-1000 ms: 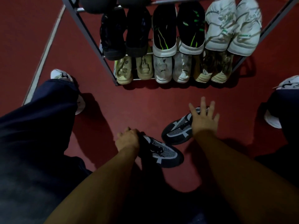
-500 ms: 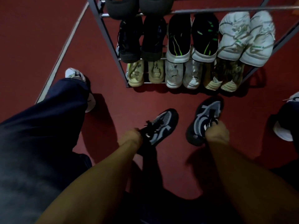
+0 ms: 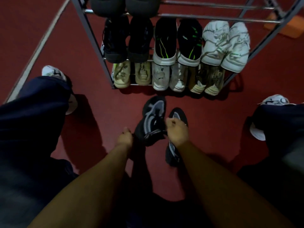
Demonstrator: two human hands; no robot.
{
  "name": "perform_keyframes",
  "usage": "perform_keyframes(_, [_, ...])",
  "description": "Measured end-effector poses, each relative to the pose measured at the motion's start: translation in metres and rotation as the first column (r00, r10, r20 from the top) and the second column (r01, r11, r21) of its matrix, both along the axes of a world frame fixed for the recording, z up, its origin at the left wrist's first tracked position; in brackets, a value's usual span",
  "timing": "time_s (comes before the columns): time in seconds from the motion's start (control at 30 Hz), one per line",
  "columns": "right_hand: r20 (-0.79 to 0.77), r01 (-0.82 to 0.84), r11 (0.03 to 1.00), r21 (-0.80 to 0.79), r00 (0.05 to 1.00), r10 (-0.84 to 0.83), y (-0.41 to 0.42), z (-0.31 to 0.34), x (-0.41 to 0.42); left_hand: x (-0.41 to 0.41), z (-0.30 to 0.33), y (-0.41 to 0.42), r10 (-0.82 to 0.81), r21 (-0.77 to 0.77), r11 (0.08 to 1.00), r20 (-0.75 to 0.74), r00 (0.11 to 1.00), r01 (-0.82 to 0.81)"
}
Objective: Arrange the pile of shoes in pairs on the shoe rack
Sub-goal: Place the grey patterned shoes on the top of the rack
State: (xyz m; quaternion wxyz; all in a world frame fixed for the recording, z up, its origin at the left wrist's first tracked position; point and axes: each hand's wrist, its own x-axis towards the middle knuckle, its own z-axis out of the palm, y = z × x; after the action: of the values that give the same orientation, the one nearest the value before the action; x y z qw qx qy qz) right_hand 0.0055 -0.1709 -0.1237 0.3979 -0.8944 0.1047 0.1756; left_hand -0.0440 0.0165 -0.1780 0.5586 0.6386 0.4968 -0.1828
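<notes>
Two dark shoes with grey-white mesh hang in front of the metal shoe rack (image 3: 92, 38). My left hand (image 3: 125, 138) grips the heel of the left dark shoe (image 3: 152, 118), toe pointing at the rack. My right hand (image 3: 176, 131) holds the right dark shoe (image 3: 172, 150), which is mostly hidden under my hand and wrist. The two shoes sit close together, side by side above the red floor. The rack's lower two shelves are full of paired shoes; the top shelf holds a dark pair (image 3: 125, 5) at its left, with bare bars (image 3: 213, 18) to the right.
My knees in dark trousers and my white sneakers (image 3: 54, 73) flank the work area on both sides. A pale line (image 3: 41, 45) runs across the red floor at the left. Orange blocks (image 3: 289, 28) lie behind the rack at the right.
Both hands have brought the two dark shoes together and toward the rack. The right hand went from reaching for its shoe to holding it. The view has tilted up, showing the top shelf.
</notes>
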Motion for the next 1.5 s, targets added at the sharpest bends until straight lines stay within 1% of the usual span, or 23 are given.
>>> perform_keyframes(0.03, [0.014,-0.002,0.989,-0.145,1.000,0.004,-0.006,-0.005,-0.005,-0.003,-0.008,0.005,-0.067,0.090,0.993,-0.041,0.997,0.070])
perform_keyframes(0.1, [-0.041,0.111,0.931,-0.347,0.990,-0.133,-0.024,-0.010,-0.007,-0.009,-0.011,-0.003,-0.183,0.094,0.978,-0.067,0.981,0.189])
perform_keyframes(0.17, [-0.218,0.199,0.858,-0.473,0.917,-0.333,-0.045,-0.015,-0.003,-0.011,0.001,-0.022,-0.258,0.075,0.963,-0.025,0.966,0.260])
perform_keyframes(0.2, [-0.339,0.143,0.853,-0.502,0.875,-0.346,-0.054,-0.015,-0.003,-0.012,0.003,-0.029,-0.268,0.101,0.958,-0.014,0.963,0.268])
perform_keyframes(0.23, [-0.445,0.027,0.876,-0.482,0.854,-0.271,-0.060,-0.014,-0.005,-0.012,0.001,-0.034,-0.266,0.159,0.951,-0.016,0.964,0.265])
perform_keyframes(0.27, [-0.549,-0.100,0.903,-0.419,0.820,-0.164,-0.063,-0.012,-0.008,-0.012,0.001,-0.035,-0.243,0.202,0.949,-0.022,0.970,0.243])
perform_keyframes(0.3, [-0.637,-0.170,0.932,-0.320,0.767,-0.079,-0.063,-0.009,-0.014,-0.012,-0.003,-0.034,-0.222,0.216,0.951,-0.015,0.975,0.219])
perform_keyframes(0.33, [-0.691,-0.163,0.959,-0.233,0.721,-0.045,-0.062,-0.009,-0.019,-0.011,0.000,-0.034,-0.191,0.187,0.964,-0.006,0.982,0.189])
perform_keyframes(0.4, [-0.699,-0.054,0.984,-0.171,0.710,-0.082,-0.054,-0.013,-0.024,-0.010,0.005,-0.031,-0.164,0.124,0.979,0.002,0.987,0.162])
perform_keyframes(0.47, [-0.672,-0.051,0.985,-0.164,0.737,-0.074,-0.046,-0.027,-0.026,-0.010,0.013,-0.033,-0.238,0.117,0.964,-0.030,0.971,0.240])
perform_keyframes(0.57, [-0.711,0.012,0.991,-0.137,0.695,-0.107,-0.030,-0.018,-0.029,-0.017,0.025,-0.053,-0.337,0.101,0.936,-0.030,0.941,0.338])
perform_keyframes(0.63, [-0.708,0.023,0.993,-0.113,0.700,-0.097,-0.024,-0.005,-0.026,-0.023,0.028,-0.065,-0.271,0.050,0.962,0.005,0.963,0.270])
perform_keyframes(0.7, [-0.714,0.034,0.995,-0.094,0.694,-0.091,-0.027,-0.002,-0.025,-0.024,0.033,-0.067,-0.141,-0.055,0.988,0.027,0.990,0.143])
perform_keyframes(0.8, [-0.738,0.096,0.994,-0.055,0.667,-0.105,-0.034,0.007,-0.023,-0.011,0.047,-0.055,0.023,-0.222,0.975,0.012,1.000,-0.020])
perform_keyframes(0.83, [-0.730,0.102,0.994,-0.037,0.676,-0.096,-0.036,0.013,-0.023,-0.008,0.053,-0.051,0.029,-0.272,0.962,-0.001,1.000,-0.028])
perform_keyframes(0.9, [-0.710,0.063,0.998,0.014,0.703,-0.035,-0.041,0.027,-0.020,-0.002,0.070,-0.045,-0.057,-0.353,0.934,-0.016,0.998,0.048])
perform_keyframes(0.97, [-0.689,0.040,0.999,0.032,0.725,-0.006,-0.043,0.053,-0.018,0.000,0.095,-0.039,-0.121,-0.358,0.927,-0.003,0.993,0.112])
perform_keyframes(1.1, [-0.624,0.102,0.991,0.087,0.781,-0.026,-0.050,0.114,-0.018,-0.005,0.150,-0.034,-0.122,-0.345,0.927,0.087,0.989,0.145])
perform_keyframes(1.17, [-0.548,0.025,0.995,0.100,0.836,0.035,-0.053,0.157,-0.016,-0.015,0.189,-0.034,-0.137,-0.317,0.933,0.132,0.982,0.173])
perform_keyframes(1.27, [-0.433,-0.160,0.984,0.076,0.884,0.177,-0.055,0.234,-0.008,-0.024,0.258,-0.025,-0.198,-0.249,0.936,0.215,0.956,0.249])
perform_keyframes(1.37, [-0.309,-0.310,0.951,-0.018,0.906,0.289,-0.057,0.320,0.008,-0.006,0.336,-0.014,-0.282,-0.168,0.914,0.391,0.876,0.370])
perform_keyframes(1.43, [-0.210,-0.306,0.950,-0.057,0.934,0.288,-0.055,0.367,0.029,0.022,0.380,-0.014,-0.284,-0.158,0.906,0.460,0.841,0.392])
perform_keyframes(1.5, [-0.077,-0.224,0.974,-0.040,0.972,0.221,-0.051,0.392,0.059,0.059,0.405,-0.023,-0.254,-0.189,0.900,0.504,0.826,0.393])
